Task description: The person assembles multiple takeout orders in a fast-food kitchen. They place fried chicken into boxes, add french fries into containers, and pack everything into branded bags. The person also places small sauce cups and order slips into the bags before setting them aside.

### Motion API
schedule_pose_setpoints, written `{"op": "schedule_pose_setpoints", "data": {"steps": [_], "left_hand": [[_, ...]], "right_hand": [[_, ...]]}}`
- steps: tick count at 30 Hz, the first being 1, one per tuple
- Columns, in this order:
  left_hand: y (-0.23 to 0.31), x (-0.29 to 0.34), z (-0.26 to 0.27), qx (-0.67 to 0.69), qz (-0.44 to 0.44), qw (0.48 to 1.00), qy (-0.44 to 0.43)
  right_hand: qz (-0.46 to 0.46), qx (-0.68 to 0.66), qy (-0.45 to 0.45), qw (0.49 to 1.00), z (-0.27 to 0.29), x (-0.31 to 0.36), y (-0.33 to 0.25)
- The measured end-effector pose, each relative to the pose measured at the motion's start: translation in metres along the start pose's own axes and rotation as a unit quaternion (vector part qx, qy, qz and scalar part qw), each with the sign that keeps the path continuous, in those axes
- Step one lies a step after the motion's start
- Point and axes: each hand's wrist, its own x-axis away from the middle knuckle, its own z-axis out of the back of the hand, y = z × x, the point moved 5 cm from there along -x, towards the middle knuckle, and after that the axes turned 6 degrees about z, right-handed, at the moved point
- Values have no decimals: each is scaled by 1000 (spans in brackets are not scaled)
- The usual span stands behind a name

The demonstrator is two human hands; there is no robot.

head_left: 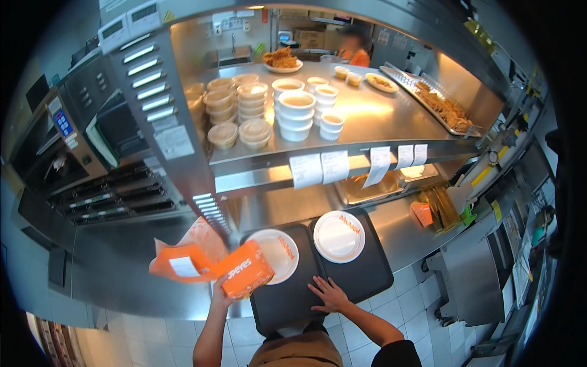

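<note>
My left hand (222, 292) is closed on an orange cardboard food box (246, 270), which is tilted over the near left edge of a white plate (282, 260). Just left of the box, an orange paper bag (202, 235) with a white slip on it rests at the steel counter; whether my hand touches it, I cannot tell. That plate lies on a black tray (281, 306). My right hand (329, 295) lies with fingers spread near the seam between this tray and a second black tray (373, 269). A second white plate (339, 237) sits on the right tray, with nothing on it.
Above the trays, a steel shelf (367, 125) carries stacked lidded cups (252, 110), white tubs (296, 116) and a rack of fried food (440, 104). Paper slips (306, 170) hang from its edge. A person (354, 52) stands beyond. Brown bags (440, 208) stand right.
</note>
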Motion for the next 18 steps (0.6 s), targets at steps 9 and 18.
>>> {"op": "schedule_pose_setpoints", "data": {"steps": [9, 18], "left_hand": [[60, -2, 24, -35, -55, 996, 57], [-18, 10, 30, 52, -133, 974, 175]], "right_hand": [[-36, -22, 19, 999, 0, 32, 57], [-5, -13, 72, 997, 12, 42, 55]]}}
